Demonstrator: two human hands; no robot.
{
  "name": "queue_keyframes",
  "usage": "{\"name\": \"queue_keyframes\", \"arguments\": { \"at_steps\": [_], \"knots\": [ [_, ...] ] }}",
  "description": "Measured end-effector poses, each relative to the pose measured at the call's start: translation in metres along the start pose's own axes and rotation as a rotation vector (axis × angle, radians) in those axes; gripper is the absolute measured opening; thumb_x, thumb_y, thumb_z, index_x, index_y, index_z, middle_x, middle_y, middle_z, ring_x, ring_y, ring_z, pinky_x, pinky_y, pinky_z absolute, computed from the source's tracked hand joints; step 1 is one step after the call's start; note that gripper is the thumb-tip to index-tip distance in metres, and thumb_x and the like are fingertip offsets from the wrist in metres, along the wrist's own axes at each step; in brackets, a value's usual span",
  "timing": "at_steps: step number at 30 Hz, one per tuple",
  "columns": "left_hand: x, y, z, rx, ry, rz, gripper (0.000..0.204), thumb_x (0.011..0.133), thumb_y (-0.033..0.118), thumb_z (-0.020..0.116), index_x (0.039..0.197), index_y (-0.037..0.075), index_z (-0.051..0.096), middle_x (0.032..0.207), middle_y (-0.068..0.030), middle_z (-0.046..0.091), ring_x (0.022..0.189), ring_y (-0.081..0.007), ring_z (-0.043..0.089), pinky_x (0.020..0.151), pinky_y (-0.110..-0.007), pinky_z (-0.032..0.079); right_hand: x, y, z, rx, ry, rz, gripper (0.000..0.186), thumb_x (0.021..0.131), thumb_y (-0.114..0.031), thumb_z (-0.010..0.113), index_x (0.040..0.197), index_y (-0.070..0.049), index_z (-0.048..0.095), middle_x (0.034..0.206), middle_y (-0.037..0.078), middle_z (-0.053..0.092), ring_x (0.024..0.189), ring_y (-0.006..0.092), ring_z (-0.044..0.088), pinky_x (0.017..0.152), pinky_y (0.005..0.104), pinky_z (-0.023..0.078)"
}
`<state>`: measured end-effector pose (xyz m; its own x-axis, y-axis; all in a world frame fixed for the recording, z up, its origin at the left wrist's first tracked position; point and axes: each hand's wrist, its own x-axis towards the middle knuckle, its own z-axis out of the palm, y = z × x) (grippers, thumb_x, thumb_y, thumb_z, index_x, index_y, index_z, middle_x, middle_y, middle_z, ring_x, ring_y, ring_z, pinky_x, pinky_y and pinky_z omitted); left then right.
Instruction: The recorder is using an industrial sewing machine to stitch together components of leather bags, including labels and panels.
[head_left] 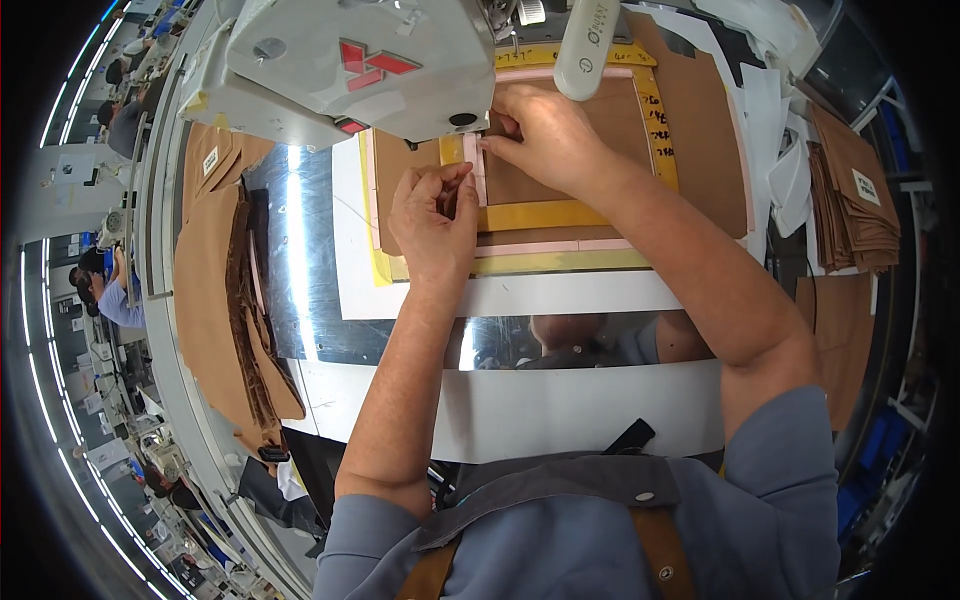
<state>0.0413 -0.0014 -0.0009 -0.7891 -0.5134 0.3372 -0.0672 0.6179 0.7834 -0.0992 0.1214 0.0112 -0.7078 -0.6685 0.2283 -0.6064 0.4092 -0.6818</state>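
Brown fabric [560, 165] lies flat in a template with yellow bars [540, 216] and pale pink strips along its edges. My left hand [435, 222] is over its left part, with fingers curled and the thumb and fingertips pinched together beside a narrow pale strip [478, 180]. From the right, my right hand [550, 138] reaches to the upper end of that strip, its thumb and fingers drawn together. Whatever either hand pinches is too small to make out. The white sewing machine head [350, 65] hangs just beyond my hands and hides part of the template.
A white oblong device [586, 45] hangs above the template's far side. Brown fabric pieces are piled at the left [212, 300], and a stack of brown pieces [850, 195] lies at the right. Under the template are white sheet [390, 300] and a shiny metal table surface [340, 340].
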Motion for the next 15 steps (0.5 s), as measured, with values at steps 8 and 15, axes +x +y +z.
{"name": "queue_keyframes", "arguments": {
  "at_steps": [8, 15],
  "knots": [
    [-0.002, 0.000, 0.001, 0.023, -0.049, -0.006, 0.011, 0.088, 0.005, 0.075, 0.099, 0.005, 0.078, 0.091, -0.0043, 0.065, 0.074, -0.0117, 0.058, 0.068, -0.025, 0.047, 0.005, 0.010, 0.009, -0.087, 0.047, -0.076, 0.020, 0.086, -0.021, 0.078, 0.101, -0.009, 0.073, 0.092, 0.008, 0.073, 0.086, 0.0279, 0.072, 0.076, 0.0421, 0.058],
    [0.008, -0.009, 0.003, 0.131, 0.018, 0.058, 0.011, 0.087, 0.009, 0.075, 0.097, 0.005, 0.077, 0.093, -0.0073, 0.065, 0.081, -0.0192, 0.062, 0.072, -0.031, 0.050, 0.006, 0.028, 0.009, -0.051, 0.055, -0.233, 0.021, 0.085, -0.008, 0.077, 0.103, 0.001, 0.069, 0.087, 0.013, 0.066, 0.076, 0.0286, 0.066, 0.072, 0.0383, 0.056]
  ]
}}
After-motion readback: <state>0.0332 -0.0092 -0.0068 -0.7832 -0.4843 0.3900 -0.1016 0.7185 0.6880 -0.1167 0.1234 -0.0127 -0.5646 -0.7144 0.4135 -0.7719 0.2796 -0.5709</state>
